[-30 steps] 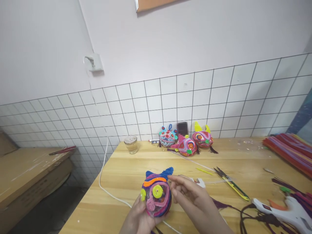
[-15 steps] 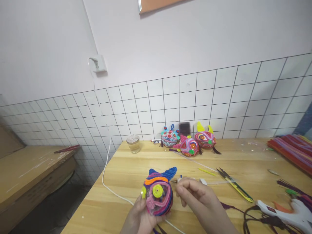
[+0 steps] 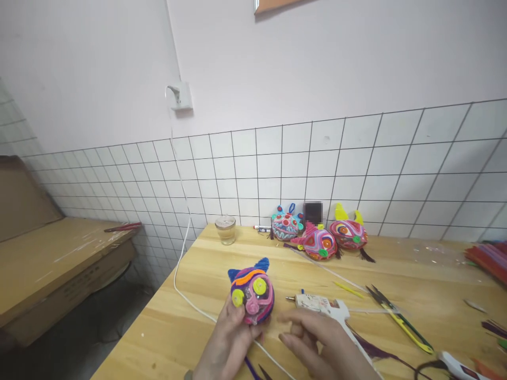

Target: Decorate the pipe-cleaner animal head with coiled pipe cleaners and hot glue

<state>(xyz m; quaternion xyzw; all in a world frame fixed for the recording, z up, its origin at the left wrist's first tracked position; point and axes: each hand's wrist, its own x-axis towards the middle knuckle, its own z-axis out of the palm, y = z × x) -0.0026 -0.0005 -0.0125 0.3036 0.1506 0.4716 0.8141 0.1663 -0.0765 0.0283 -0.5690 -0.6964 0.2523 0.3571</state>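
My left hand [image 3: 228,335] grips a round cat-faced ornament [image 3: 252,303] from below and the side. Blue ears, an orange stripe, yellow coiled eyes and pink and purple cords cover this ball. To its right, my right hand [image 3: 319,338] hovers above the wood with thumb and forefinger apart and nothing visible between them. Just beyond those fingers lies a white glue gun [image 3: 317,303], its metal tip pointing left toward the ornament. Purple strands [image 3: 253,369] hang below the left hand.
Three finished-looking ornaments [image 3: 320,243] stand by the tiled wall, near a glass of liquid [image 3: 225,232]. Scissors [image 3: 400,319] with yellow-green handles lie right. A white cord [image 3: 182,293] runs along the left side. Red cords [image 3: 489,261] are stacked far right.
The ornament has turned to show both yellow eyes. My right hand has moved down and its fingers have parted. The view has shifted left, and more of the glue gun shows.
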